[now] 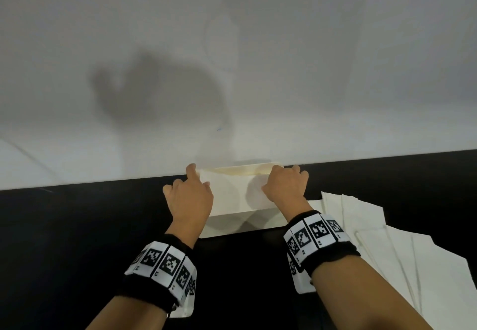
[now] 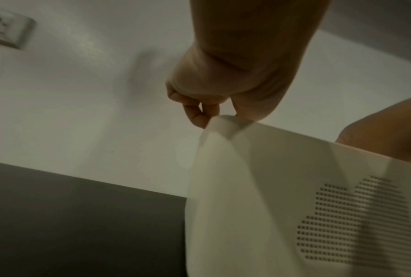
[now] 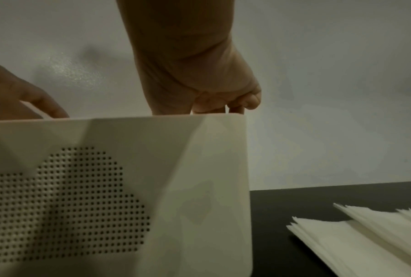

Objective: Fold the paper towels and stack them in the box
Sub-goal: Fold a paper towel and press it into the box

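From the head view, a folded paper towel [image 1: 229,192] is seen lying across the top of a cream box [image 1: 247,222], which stands on a black table [image 1: 77,239] with its far side against a white wall [image 1: 232,58]. Only the head view shows both wrists wearing black bands with square printed markers [image 1: 165,265], and the loose spread of unfolded paper towels [image 1: 402,252] on the table just right of the box.

Only the wrist views show the box's near wall pierced by a field of small round holes [image 3: 69,202], rounded at the corners. A wall socket [image 2: 3,31] is shown only by the left wrist view, high on the wall to the left. In the right wrist view the unfolded towels appear as layered sheets with fanned edges [image 3: 365,239], apart from the box's right corner.

Bare table is seen left of the box and in front of it; the towels fill the table to its right.

The left hand [image 1: 189,200] is held at the box's left end, fingers curled, and in its wrist view a corner of the towel [image 2: 221,131] is seen pinched between fingertips [image 2: 199,118] and thumb. The right hand [image 1: 285,187] is held at the right end, fingers bent down over the rim; whether the towel is pinched there or only pressed cannot be told, as the fingertips are hidden behind the rim in the right wrist view.
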A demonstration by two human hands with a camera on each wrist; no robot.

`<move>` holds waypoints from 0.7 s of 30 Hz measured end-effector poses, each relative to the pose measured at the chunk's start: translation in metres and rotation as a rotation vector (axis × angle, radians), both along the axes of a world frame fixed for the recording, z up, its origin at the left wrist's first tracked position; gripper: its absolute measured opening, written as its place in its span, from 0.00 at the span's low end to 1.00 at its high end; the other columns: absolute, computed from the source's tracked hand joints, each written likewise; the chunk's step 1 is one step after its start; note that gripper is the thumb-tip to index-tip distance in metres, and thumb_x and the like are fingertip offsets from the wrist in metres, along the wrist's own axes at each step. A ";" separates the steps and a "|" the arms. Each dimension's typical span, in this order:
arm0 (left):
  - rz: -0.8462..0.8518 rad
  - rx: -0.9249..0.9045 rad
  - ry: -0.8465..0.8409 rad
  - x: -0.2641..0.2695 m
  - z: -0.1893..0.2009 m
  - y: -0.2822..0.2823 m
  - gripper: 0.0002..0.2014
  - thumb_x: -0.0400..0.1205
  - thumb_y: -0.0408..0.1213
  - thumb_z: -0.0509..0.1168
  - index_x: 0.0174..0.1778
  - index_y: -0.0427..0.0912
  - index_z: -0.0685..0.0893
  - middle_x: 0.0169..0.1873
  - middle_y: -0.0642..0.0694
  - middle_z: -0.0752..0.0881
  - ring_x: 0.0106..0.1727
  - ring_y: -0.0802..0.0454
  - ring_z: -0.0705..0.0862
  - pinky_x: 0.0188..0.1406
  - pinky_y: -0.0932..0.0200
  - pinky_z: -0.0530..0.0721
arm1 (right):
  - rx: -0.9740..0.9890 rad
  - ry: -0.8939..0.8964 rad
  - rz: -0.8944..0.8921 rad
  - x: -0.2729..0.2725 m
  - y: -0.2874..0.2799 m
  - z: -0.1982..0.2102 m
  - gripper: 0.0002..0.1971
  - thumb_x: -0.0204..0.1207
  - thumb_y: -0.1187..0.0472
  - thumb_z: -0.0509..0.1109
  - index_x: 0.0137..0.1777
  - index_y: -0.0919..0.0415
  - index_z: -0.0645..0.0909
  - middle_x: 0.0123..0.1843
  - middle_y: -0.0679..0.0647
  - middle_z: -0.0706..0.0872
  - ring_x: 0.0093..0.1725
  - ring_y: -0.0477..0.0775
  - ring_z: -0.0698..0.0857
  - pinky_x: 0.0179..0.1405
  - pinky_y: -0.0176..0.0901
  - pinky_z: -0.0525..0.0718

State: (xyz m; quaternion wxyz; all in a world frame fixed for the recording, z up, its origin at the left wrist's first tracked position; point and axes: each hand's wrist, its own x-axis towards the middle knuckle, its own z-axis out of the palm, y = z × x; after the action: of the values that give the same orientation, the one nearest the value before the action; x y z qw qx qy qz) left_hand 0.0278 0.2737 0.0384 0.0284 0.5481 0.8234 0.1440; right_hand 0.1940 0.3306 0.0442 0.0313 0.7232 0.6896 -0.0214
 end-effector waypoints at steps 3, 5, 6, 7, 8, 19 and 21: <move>-0.080 -0.114 0.160 -0.006 -0.001 -0.001 0.18 0.86 0.44 0.51 0.73 0.53 0.69 0.39 0.49 0.82 0.46 0.50 0.75 0.53 0.54 0.65 | -0.014 -0.048 0.003 0.002 -0.003 0.003 0.12 0.78 0.57 0.60 0.58 0.58 0.77 0.57 0.54 0.84 0.65 0.56 0.74 0.60 0.48 0.68; -0.123 -0.179 0.274 -0.006 -0.002 -0.003 0.16 0.85 0.39 0.50 0.67 0.55 0.75 0.40 0.51 0.85 0.44 0.51 0.71 0.48 0.55 0.61 | -0.022 -0.072 0.004 0.003 -0.005 0.006 0.11 0.78 0.57 0.60 0.58 0.57 0.78 0.56 0.53 0.84 0.64 0.56 0.75 0.59 0.49 0.68; -0.139 -0.201 0.321 -0.006 -0.003 -0.004 0.16 0.84 0.37 0.50 0.64 0.54 0.77 0.40 0.51 0.86 0.43 0.51 0.69 0.47 0.54 0.59 | -0.022 -0.081 0.010 0.003 -0.006 0.007 0.11 0.78 0.57 0.60 0.57 0.57 0.78 0.56 0.53 0.84 0.63 0.56 0.75 0.59 0.49 0.67; -0.150 -0.217 0.354 -0.005 -0.003 -0.004 0.16 0.83 0.36 0.50 0.62 0.53 0.79 0.39 0.51 0.86 0.43 0.51 0.68 0.46 0.54 0.58 | -0.018 -0.090 0.022 0.003 -0.007 0.007 0.11 0.79 0.56 0.60 0.58 0.57 0.78 0.55 0.53 0.84 0.63 0.56 0.75 0.59 0.49 0.67; -0.156 -0.228 0.371 -0.005 -0.002 -0.004 0.16 0.83 0.35 0.51 0.60 0.52 0.80 0.39 0.51 0.85 0.43 0.51 0.68 0.46 0.54 0.58 | -0.012 -0.099 0.038 0.002 -0.009 0.008 0.12 0.79 0.54 0.60 0.58 0.56 0.78 0.54 0.53 0.84 0.63 0.56 0.74 0.58 0.49 0.67; -0.200 -0.235 0.534 0.001 0.001 0.001 0.16 0.82 0.38 0.53 0.60 0.53 0.82 0.54 0.49 0.82 0.62 0.46 0.72 0.61 0.49 0.69 | -0.117 -0.114 0.123 0.002 -0.026 0.008 0.16 0.78 0.48 0.64 0.60 0.57 0.79 0.59 0.54 0.82 0.64 0.59 0.73 0.63 0.55 0.64; -0.208 -0.271 0.582 0.003 0.003 0.001 0.16 0.82 0.38 0.54 0.63 0.52 0.80 0.58 0.46 0.78 0.62 0.45 0.70 0.62 0.50 0.69 | -0.113 -0.081 0.109 0.004 -0.028 0.011 0.14 0.78 0.54 0.64 0.61 0.58 0.78 0.60 0.55 0.82 0.64 0.59 0.73 0.65 0.55 0.64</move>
State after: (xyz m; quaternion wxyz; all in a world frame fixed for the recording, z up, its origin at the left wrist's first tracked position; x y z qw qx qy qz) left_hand 0.0311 0.2750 0.0418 -0.1206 0.6384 0.7484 -0.1331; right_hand 0.1979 0.3024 0.0547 0.1009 0.6820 0.7237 -0.0291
